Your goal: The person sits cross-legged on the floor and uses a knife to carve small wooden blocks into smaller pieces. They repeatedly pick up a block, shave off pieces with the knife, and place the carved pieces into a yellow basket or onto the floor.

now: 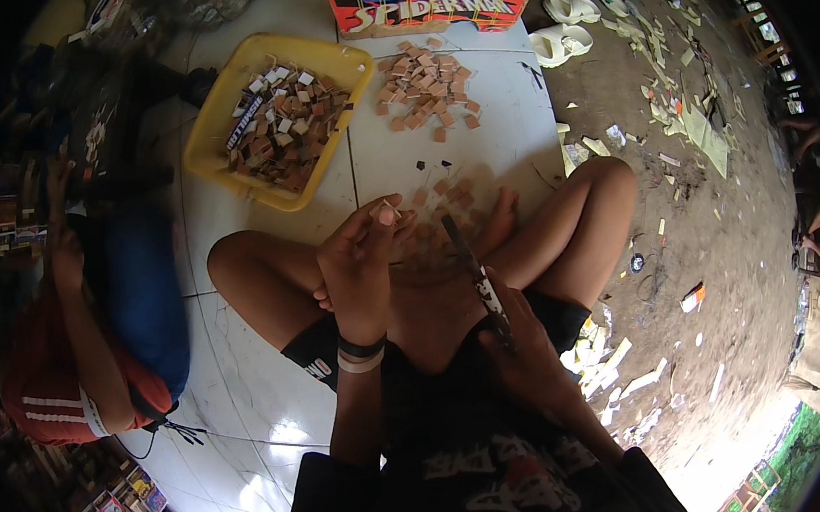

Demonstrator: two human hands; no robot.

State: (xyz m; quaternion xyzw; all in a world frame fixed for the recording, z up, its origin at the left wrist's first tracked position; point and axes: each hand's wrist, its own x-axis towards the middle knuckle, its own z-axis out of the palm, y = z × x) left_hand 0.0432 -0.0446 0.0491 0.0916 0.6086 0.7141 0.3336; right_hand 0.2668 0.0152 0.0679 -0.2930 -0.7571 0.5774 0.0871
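My left hand (353, 270) is raised over my folded legs, its thumb and fingers pinched on a small pale piece (388, 206) that mostly hides behind the fingertips. My right hand (522, 334) is closed around a long, dark, flat blade-like tool (468, 261) with worn pale patches, its tip pointing away from me and toward the left hand. The tool does not touch the pinched piece. Between my legs lie several small tan square pieces (441, 188), some blurred. Farther out is a heap of similar tan squares (425, 81) on the tiles.
A yellow basin (203, 166) full of tan and white squares stands at the far left. Behind the heap is a colourful printed board (429, 4). Another person in a red shirt (63, 379) sits at left. Right of the tiled edge, pale sandals (564, 44) and scraps lie on the dirt floor (661, 265).
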